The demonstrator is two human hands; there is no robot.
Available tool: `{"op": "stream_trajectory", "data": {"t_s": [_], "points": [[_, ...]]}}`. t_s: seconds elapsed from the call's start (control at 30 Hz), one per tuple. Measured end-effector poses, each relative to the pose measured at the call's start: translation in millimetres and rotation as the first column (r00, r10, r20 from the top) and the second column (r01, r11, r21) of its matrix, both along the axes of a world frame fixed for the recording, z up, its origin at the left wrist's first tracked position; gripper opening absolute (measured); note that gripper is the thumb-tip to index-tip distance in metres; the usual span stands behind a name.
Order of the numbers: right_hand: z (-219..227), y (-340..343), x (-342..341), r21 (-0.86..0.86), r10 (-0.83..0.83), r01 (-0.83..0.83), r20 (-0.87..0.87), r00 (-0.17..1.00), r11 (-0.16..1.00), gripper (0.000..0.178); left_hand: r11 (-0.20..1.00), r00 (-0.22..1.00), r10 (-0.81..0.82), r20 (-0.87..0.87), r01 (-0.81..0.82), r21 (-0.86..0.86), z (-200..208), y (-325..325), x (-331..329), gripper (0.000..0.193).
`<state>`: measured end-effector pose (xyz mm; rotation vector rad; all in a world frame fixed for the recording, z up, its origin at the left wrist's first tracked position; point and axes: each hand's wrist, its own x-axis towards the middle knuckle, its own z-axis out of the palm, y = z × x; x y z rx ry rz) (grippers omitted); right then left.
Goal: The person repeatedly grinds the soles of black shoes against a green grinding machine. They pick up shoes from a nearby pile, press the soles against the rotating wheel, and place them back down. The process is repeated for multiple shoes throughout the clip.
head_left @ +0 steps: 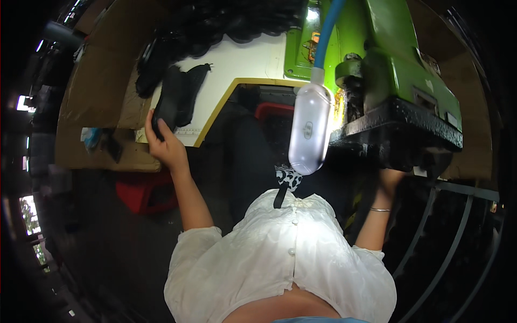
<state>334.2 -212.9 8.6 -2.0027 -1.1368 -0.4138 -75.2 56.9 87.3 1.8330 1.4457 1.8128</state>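
Observation:
My left hand [166, 144] grips the near end of a long black shoe sole [168, 102], with the thumb on top and the fingers along its left side. Against the sole's right side lies a dark fabric piece [193, 91] that looks like a shoe upper; whether the two are joined I cannot tell. Both rest over the left part of the white tabletop [245, 60]. My right hand [391, 176] is beneath the black lower part of a green machine [396, 64]. Its fingers are hidden there, and a bracelet circles the wrist.
A translucent, rounded cylinder [311, 129] hangs on a blue hose [328, 35] before the machine. Several black shoe parts [231, 21] are heaped at the back. Cardboard [97, 81] stands at the left, above a red stool [142, 191]. Metal rails [452, 231] run along the lower right.

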Motion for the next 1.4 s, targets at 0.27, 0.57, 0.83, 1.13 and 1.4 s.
{"op": "stream_trajectory", "data": {"t_s": [0.27, 0.57, 0.83, 1.13, 1.4], "points": [[0, 50, -110, -0.104, 0.464, -0.461, 0.013, 0.886, 0.881, 0.033, 0.126, 0.342, -0.459, 0.82, 0.939, -0.321, -8, -95, 89, 0.033], [-50, 28, -143, 0.219, 0.349, -0.665, -0.935, 0.068, 0.714, 0.044, 0.023, 0.316, -0.822, 0.474, 0.85, -0.527, -9, -138, 160, 0.026], [1, 15, -144, 0.108, 0.271, -0.659, -0.951, 0.15, 0.744, 0.036, 0.081, 0.407, -0.744, 0.53, 0.842, -0.533, -40, -129, 146, 0.023], [45, -12, -38, 0.521, 0.593, -0.437, -0.805, 0.036, 0.734, 0.03, 0.165, 0.468, -0.703, 0.535, 0.84, -0.517, -25, -129, 143, 0.021], [50, 22, -75, 0.522, 0.608, -0.471, -0.793, 0.039, 0.711, 0.035, 0.264, 0.411, -0.619, 0.669, 0.912, -0.315, -21, -106, 109, 0.033]]}}
